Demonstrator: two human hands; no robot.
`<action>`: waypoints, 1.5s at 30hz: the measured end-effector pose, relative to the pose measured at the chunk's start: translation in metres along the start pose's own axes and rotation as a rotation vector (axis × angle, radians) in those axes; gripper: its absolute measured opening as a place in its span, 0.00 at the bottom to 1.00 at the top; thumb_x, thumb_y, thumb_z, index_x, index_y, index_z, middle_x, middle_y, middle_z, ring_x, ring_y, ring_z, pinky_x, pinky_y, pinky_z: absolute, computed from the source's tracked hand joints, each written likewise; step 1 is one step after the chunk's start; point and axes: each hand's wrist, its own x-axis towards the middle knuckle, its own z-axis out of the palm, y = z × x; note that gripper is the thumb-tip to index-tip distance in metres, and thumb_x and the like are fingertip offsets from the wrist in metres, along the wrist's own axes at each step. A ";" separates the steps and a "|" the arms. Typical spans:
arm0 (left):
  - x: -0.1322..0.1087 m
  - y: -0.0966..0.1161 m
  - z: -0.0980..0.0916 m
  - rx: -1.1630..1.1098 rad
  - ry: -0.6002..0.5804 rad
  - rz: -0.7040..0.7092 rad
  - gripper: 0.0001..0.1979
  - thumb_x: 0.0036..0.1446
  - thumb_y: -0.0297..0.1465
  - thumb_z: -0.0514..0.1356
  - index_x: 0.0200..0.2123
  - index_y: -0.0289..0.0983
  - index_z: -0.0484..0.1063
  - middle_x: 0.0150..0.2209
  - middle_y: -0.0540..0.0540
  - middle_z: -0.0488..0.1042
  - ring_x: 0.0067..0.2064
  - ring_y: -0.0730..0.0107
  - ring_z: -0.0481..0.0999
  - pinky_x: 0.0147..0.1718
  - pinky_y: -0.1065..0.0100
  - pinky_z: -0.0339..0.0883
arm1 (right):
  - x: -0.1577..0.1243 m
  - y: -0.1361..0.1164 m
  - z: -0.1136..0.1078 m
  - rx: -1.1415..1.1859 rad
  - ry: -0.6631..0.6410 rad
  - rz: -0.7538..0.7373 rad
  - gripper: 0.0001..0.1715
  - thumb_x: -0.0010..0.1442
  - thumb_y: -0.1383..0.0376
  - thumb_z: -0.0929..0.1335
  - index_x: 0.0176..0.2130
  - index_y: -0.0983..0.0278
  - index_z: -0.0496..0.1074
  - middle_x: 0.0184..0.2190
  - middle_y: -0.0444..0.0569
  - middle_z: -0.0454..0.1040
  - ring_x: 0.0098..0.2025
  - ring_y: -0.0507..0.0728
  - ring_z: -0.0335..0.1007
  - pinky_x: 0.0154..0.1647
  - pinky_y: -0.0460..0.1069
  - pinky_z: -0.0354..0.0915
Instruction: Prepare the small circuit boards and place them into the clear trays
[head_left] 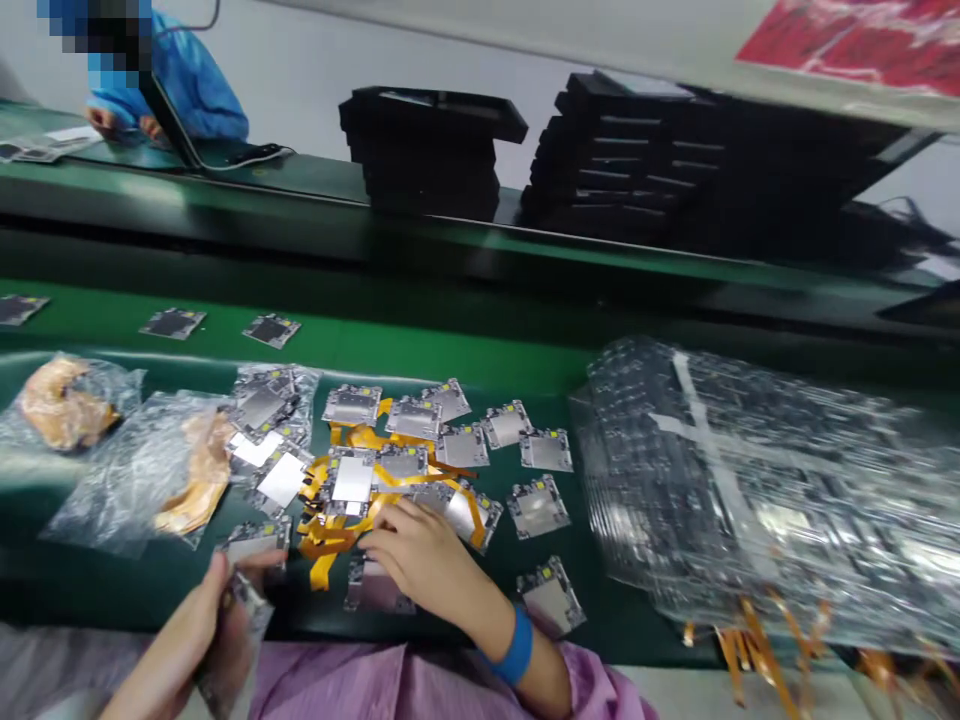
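My left hand (187, 625) is closed around a circuit board (241, 635), tilted steeply near the table's front edge. I cannot tell whether it is one board or a few together. My right hand (420, 550), with a blue wristband (517, 645), has its fingers drawn together at the pile of orange flex cables (330, 545). Anything between those fingertips is hidden. A circuit board (379, 590) lies partly under this hand. Around it are several more boards with silver plates, such as the board (540, 507) to the right. One board (352, 478) carries a white patch.
Plastic bags (135, 480) with orange flex cables lie at left. At right stands a stack of clear plastic trays (750, 470) with tape across it. Three boards lie on the green strip (420, 345) behind. Black trays (427, 150) and a person in blue (202, 90) are beyond.
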 end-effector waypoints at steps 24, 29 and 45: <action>-0.003 0.089 0.021 -0.040 -0.192 0.224 0.23 0.51 0.43 0.70 0.47 0.39 0.73 0.44 0.45 0.80 0.47 0.56 0.78 0.44 0.71 0.71 | 0.037 -0.006 -0.058 1.137 0.667 0.292 0.07 0.64 0.71 0.59 0.35 0.59 0.61 0.21 0.36 0.62 0.24 0.51 0.66 0.33 0.47 0.69; -0.010 0.113 0.061 0.121 -0.277 0.400 0.18 0.59 0.42 0.63 0.47 0.39 0.69 0.44 0.46 0.77 0.46 0.61 0.77 0.46 0.69 0.68 | 0.022 -0.006 -0.069 0.897 0.375 0.340 0.03 0.56 0.69 0.66 0.32 0.61 0.66 0.17 0.34 0.56 0.17 0.47 0.51 0.18 0.41 0.52; -0.005 0.145 0.113 0.215 -0.253 0.581 0.11 0.62 0.29 0.56 0.48 0.40 0.66 0.43 0.46 0.77 0.46 0.61 0.77 0.47 0.66 0.67 | 0.020 0.037 -0.035 0.215 0.610 0.263 0.11 0.68 0.56 0.65 0.36 0.58 0.72 0.25 0.42 0.77 0.24 0.53 0.76 0.22 0.43 0.64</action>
